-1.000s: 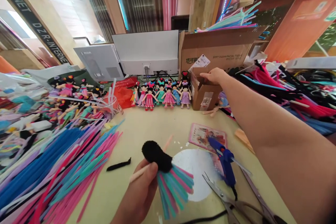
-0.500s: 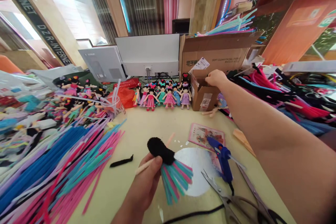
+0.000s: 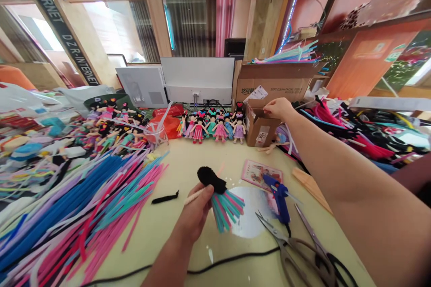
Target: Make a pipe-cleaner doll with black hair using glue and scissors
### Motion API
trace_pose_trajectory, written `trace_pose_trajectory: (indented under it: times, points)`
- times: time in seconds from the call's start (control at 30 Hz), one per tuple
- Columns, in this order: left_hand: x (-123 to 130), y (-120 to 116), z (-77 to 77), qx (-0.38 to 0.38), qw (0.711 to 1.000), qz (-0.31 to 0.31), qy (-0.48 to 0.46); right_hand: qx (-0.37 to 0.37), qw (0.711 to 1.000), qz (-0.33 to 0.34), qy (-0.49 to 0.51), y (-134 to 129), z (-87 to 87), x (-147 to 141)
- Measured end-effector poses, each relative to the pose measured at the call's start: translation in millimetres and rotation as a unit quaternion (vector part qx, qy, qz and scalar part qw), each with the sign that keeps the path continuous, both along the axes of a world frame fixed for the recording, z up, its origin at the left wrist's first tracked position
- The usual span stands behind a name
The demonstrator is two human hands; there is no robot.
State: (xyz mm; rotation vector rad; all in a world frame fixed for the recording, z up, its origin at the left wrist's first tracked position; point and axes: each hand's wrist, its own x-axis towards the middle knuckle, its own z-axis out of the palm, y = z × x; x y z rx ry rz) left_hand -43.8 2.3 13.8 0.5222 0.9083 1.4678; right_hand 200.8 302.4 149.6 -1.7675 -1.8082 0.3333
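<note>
My left hand (image 3: 197,208) grips a pipe-cleaner doll (image 3: 211,180), its black fuzzy top upward and its teal and pink strands fanned out toward the right. A pale pipe-cleaner arm sticks out on its left. Over the open top of a small cardboard box (image 3: 261,129) is my right hand (image 3: 281,108), fingers drawn together at the opening; whatever they hold is hidden. Beside the box stand several finished dolls (image 3: 218,129) in coloured dresses. A short black pipe cleaner (image 3: 164,197) lies left of my left hand.
Scissors (image 3: 286,244), a blue glue gun (image 3: 279,195) and a picture card (image 3: 259,172) lie at the right. A black cord (image 3: 232,260) crosses the front. Bundles of pipe cleaners (image 3: 90,202) cover the left side. A large carton (image 3: 272,83) and a monitor (image 3: 198,78) stand behind.
The view has tilted up and shifted slightly. My right hand stays at the small box, its fingers now nearer the middle of the opening. My left hand still holds the doll.
</note>
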Motion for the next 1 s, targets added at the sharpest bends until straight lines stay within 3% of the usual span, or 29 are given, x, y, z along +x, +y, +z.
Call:
trace_pose_trajectory:
  times: [0.17,0.33,0.6,1.0]
  points:
    - [0,-1,4.1,0.002,1.0,0.009,-0.017,0.01,0.996,-0.056,-0.071,-3,3.7,-10]
    - [2,-6,6.0,-0.02,0.999,0.003,-0.025,0.003,0.991,-0.072,-0.116,15,-3.9,-19]
    - [3,-13,8.6,-0.054,0.998,0.005,-0.035,-0.061,0.984,-0.013,-0.169,47,-16.9,-16]
    - [3,-13,8.1,-0.067,0.997,0.009,-0.033,-0.026,0.981,-0.066,-0.178,49,-10.7,-9]
